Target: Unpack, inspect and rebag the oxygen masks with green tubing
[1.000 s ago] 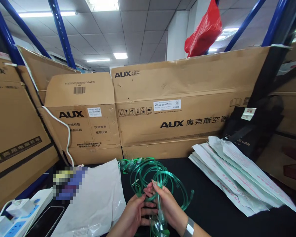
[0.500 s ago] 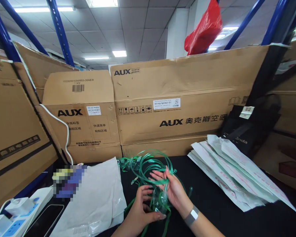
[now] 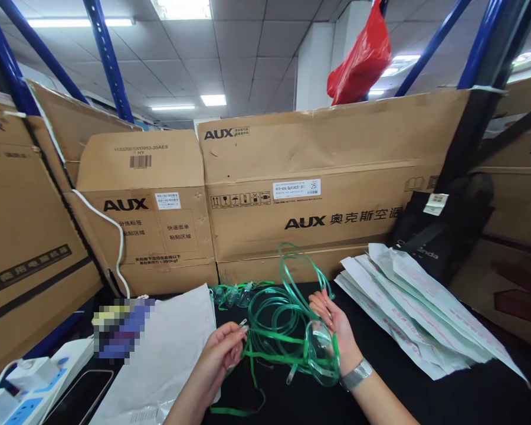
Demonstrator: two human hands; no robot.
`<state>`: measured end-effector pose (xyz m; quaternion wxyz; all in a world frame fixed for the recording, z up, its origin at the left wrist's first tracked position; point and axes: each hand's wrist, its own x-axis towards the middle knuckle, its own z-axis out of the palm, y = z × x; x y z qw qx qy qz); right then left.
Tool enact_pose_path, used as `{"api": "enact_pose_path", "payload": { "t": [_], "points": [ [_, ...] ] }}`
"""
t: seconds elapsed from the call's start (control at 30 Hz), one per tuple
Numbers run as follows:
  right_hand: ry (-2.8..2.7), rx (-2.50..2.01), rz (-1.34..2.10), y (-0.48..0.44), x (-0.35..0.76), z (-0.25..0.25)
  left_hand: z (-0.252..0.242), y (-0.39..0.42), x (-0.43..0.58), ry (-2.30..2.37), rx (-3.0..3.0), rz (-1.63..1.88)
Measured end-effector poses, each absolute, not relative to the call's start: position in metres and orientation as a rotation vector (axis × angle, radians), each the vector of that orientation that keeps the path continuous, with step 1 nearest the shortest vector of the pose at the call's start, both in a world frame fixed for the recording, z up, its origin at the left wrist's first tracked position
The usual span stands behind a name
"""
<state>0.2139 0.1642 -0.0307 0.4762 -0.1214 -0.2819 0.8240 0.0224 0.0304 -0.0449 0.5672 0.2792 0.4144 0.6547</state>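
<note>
My right hand (image 3: 338, 327) lies palm up and grips a clear green oxygen mask (image 3: 319, 353) against its palm. Coils of green tubing (image 3: 278, 310) loop up from it over the black table (image 3: 393, 383). My left hand (image 3: 221, 353) pinches a green elastic strap (image 3: 274, 337) that stretches tight across to the mask. A loose end of that strap trails down toward the front edge. More green masks (image 3: 230, 293) lie behind the coils.
A stack of sealed white pouches (image 3: 418, 310) lies at the right. White plastic bags (image 3: 168, 354) lie at the left, beside a power strip (image 3: 24, 389) and a phone (image 3: 82, 396). Cardboard AUX boxes (image 3: 318, 189) wall off the back; a black bag (image 3: 451, 227) leans at the right.
My hands have drawn apart: the right one moved right and turned palm up with the mask, the left one pulled the strap out to the left. The tubing loops rose.
</note>
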Motion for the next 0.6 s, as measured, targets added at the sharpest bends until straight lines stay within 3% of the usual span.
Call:
{"api": "enact_pose_path", "payload": {
  "t": [0.27, 0.43, 0.6],
  "points": [
    [-1.155, -0.454, 2.32, 0.13, 0.193, -0.033, -0.044, 0.032, 0.025, 0.669, 0.308, 1.578],
    [-1.233, -0.614, 2.114, 0.124, 0.185, -0.035, -0.037, 0.024, 0.029, 0.488, 0.338, 1.51],
    [-1.199, -0.564, 1.91, 0.129, 0.188, -0.033, -0.042, 0.024, 0.032, 0.834, 0.541, 1.65]
  ]
}}
